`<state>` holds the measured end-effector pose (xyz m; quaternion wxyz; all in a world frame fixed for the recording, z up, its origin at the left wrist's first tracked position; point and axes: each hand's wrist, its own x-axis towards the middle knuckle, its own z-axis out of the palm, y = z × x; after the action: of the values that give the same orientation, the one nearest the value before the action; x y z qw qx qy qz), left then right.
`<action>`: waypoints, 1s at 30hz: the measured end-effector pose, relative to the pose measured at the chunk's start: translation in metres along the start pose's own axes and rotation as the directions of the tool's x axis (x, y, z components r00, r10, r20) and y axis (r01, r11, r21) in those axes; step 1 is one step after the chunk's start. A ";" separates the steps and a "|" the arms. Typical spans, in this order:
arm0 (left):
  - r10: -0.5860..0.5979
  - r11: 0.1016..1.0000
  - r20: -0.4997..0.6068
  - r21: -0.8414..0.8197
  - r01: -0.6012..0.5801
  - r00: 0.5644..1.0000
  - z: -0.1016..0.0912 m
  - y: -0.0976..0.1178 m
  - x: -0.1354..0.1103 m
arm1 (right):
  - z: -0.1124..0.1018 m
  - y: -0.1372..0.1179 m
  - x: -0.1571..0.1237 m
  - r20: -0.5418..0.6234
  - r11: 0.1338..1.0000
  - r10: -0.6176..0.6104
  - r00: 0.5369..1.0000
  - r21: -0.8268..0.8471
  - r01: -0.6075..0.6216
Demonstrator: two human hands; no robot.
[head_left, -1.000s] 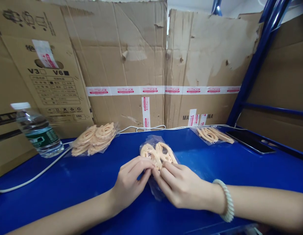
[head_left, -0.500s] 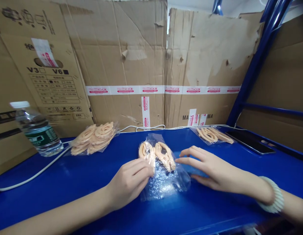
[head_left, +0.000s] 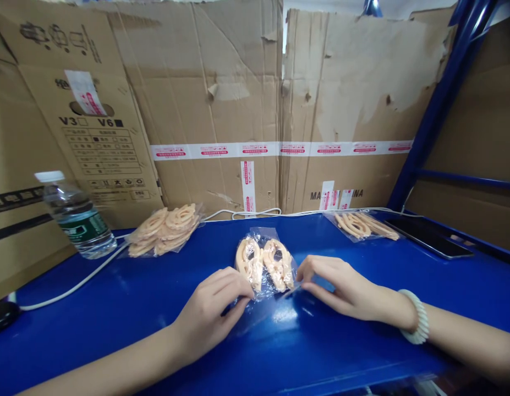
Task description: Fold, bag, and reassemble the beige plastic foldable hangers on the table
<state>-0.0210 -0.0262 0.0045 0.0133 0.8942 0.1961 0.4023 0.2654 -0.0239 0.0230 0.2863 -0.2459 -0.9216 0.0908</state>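
Your left hand [head_left: 215, 305] comes in from the near left, palm down and knuckles up, thumb and forefinger pinching the near-left edge of the middle bag [head_left: 263, 264]. Your right hand [head_left: 341, 286], a bracelet [head_left: 417, 316] at its wrist, reaches in from the right, its fingertips gripping the film at the near-right corner. That clear bag lies flat between your hands and holds two beige openwork pieces [head_left: 279, 269] side by side. Far left, a second bag [head_left: 164, 231] holds a stack of similar pieces, just beside a bottle [head_left: 83, 223]; far right, a third bag [head_left: 364, 225] touches or nearly touches a phone [head_left: 432, 236]. Blue tabletop [head_left: 354, 344] separates your bag from both, with cardboard [head_left: 213, 181] standing along its far edge.
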 end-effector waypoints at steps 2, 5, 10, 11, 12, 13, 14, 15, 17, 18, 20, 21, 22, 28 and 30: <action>-0.070 0.996 -0.003 -0.049 0.069 0.998 -0.002 0.001 0.001 | 0.005 0.001 0.001 -0.050 0.988 0.137 0.989 0.085 -0.133; -0.156 0.978 0.046 -0.133 0.161 0.987 -0.004 0.001 -0.002 | 0.011 0.003 0.007 -0.102 0.944 0.288 0.952 0.201 -0.263; -0.225 0.964 0.082 -0.125 0.234 0.971 -0.005 0.000 -0.006 | 0.016 0.006 0.019 -0.051 0.829 0.458 0.888 0.384 -0.406; -0.237 0.964 0.069 -0.105 0.243 0.969 -0.005 0.001 -0.005 | 0.017 0.007 0.020 -0.039 0.799 0.484 0.874 0.426 -0.423; -0.251 0.962 0.059 -0.091 0.256 0.966 -0.003 0.001 -0.005 | 0.018 0.008 0.021 -0.031 0.770 0.507 0.861 0.465 -0.437; -0.272 0.957 0.057 -0.087 0.276 0.961 -0.002 0.001 -0.004 | 0.019 0.009 0.022 -0.029 0.746 0.527 0.849 0.494 -0.446; -0.301 0.948 0.060 -0.091 0.305 0.952 -0.001 0.001 -0.002 | 0.021 0.011 0.023 -0.031 0.730 0.545 0.838 0.508 -0.456; -0.341 0.933 0.065 -0.099 0.346 0.938 -0.001 0.001 -0.001 | 0.022 0.012 0.023 -0.037 0.721 0.562 0.826 0.511 -0.468; -0.442 0.887 0.075 -0.111 0.448 0.894 0.000 0.001 0.003 | 0.025 0.015 0.024 -0.033 0.699 0.600 0.799 0.508 -0.504; -0.493 0.858 0.081 -0.119 0.500 0.866 0.000 0.001 0.006 | 0.026 0.017 0.025 -0.019 0.681 0.619 0.785 0.511 -0.524; -0.582 0.793 0.107 -0.149 0.591 0.806 0.000 -0.001 0.012 | 0.028 0.021 0.027 0.012 0.643 0.650 0.760 0.525 -0.558; -0.616 0.760 0.129 -0.162 0.630 0.777 -0.001 -0.002 0.015 | 0.029 0.023 0.028 0.024 0.626 0.661 0.750 0.533 -0.569; -0.643 0.732 0.155 -0.165 0.661 0.750 -0.002 -0.003 0.019 | 0.030 0.025 0.029 0.035 0.614 0.668 0.743 0.539 -0.577; -0.635 0.758 0.248 0.020 0.652 0.731 -0.004 -0.015 0.039 | 0.033 0.028 0.037 0.087 0.538 0.719 0.689 0.558 -0.632; -0.625 0.769 0.252 0.038 0.638 0.739 -0.002 -0.017 0.042 | 0.032 0.028 0.039 0.113 0.498 0.742 0.660 0.566 -0.657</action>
<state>-0.0035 0.0048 0.0326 0.1962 0.8173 0.4738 0.2626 0.2303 0.0197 0.0071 0.3493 -0.5083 -0.6475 0.4476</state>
